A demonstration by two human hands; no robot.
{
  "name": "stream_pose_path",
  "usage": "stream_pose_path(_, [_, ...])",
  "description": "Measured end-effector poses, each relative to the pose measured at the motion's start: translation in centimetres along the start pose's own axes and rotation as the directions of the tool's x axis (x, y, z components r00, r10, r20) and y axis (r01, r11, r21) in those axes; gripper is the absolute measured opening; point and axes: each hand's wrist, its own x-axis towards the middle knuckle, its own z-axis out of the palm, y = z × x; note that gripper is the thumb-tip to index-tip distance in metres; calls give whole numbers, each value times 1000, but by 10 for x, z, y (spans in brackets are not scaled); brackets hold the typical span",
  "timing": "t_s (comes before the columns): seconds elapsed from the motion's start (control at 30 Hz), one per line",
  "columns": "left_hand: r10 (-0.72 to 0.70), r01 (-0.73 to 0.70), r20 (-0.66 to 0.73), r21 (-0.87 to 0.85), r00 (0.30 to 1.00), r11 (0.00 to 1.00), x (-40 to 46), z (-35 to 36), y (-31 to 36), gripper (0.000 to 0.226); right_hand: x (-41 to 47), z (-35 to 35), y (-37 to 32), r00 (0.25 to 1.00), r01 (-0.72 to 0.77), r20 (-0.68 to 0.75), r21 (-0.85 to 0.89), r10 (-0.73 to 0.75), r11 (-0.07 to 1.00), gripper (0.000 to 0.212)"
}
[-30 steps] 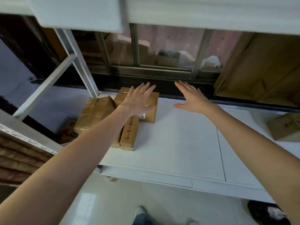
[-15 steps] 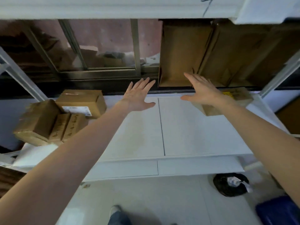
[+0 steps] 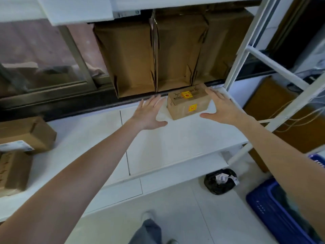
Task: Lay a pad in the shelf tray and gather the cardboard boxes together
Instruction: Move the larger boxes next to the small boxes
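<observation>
Your left hand (image 3: 149,113) and right hand (image 3: 222,107), fingers spread, flank the stickered cardboard box (image 3: 189,103) at the shelf tray's (image 3: 175,143) back right, while other boxes (image 3: 26,134) sit far left.

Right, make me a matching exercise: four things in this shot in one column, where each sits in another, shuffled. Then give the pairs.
Things:
1. stickered box
2. black bag
3. blue bin
4. labelled box

Places:
A. left end of the shelf
B. on the floor under the shelf's right end
C. between the left hand and right hand
D. bottom right corner of the view

Pairs: 1-C, 2-B, 3-D, 4-A
</observation>
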Motion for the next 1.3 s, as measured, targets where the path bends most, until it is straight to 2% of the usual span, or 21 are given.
stream_pose_path(0.13, [34,-34,34,-24,999,999,38,10,10,92,10,1,29,999,-50,-6,-1,50,999,93])
stream_pose_path(0.5, [-32,50,145,-116,989,992,106,35,8,95,65,12,64,994,-95,59,21,93,995,94])
stream_pose_path(0.87, [-210,245,193,-176,958,953,125,63,30,90,116,31,102,968,-69,245,16,63,997,91])
stream_pose_path(1.03, [-283,319,169,-251,944,914,140,76,42,93,134,44,121,944,-63,325,16,54,998,93])
stream_pose_path(1.17, [-334,389,212,-329,918,861,150,86,49,93,145,52,131,932,-84,356,29,68,996,93])
stream_pose_path(1.3, [-370,440,238,-466,898,768,156,92,55,94,149,61,135,927,-106,373,160,40,981,89])
